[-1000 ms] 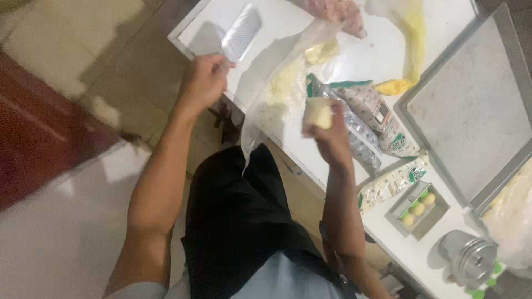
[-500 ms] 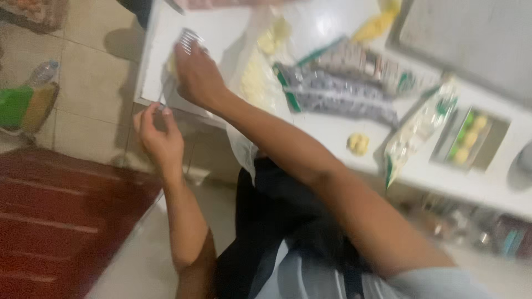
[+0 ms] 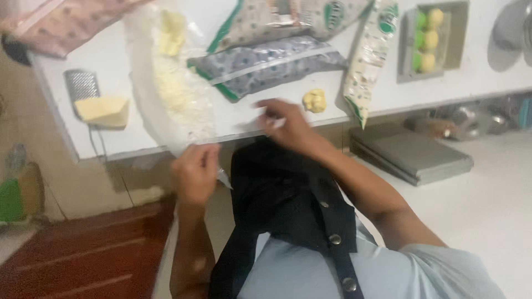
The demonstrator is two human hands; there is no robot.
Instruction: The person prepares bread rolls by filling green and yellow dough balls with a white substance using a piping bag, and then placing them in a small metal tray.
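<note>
While gripping the near edge of a clear bag (image 3: 180, 94) at the bench (image 3: 83, 147) lip, left hand (image 3: 195, 173) curled shut on the plastic. Right hand (image 3: 288, 123) blurred, fingers pinched on something small and white; cannot tell what. Just beyond the right hand, a yellow lump (image 3: 315, 100). Farther out, printed packets (image 3: 266, 66). Beyond the left hand, cheese (image 3: 104, 111) on a grater (image 3: 82, 84).

A cheese block (image 3: 103, 110) lies on a grater (image 3: 83, 86) at the counter's (image 3: 238, 119) left; a dough ball (image 3: 314, 100) sits right, between packets.
</note>
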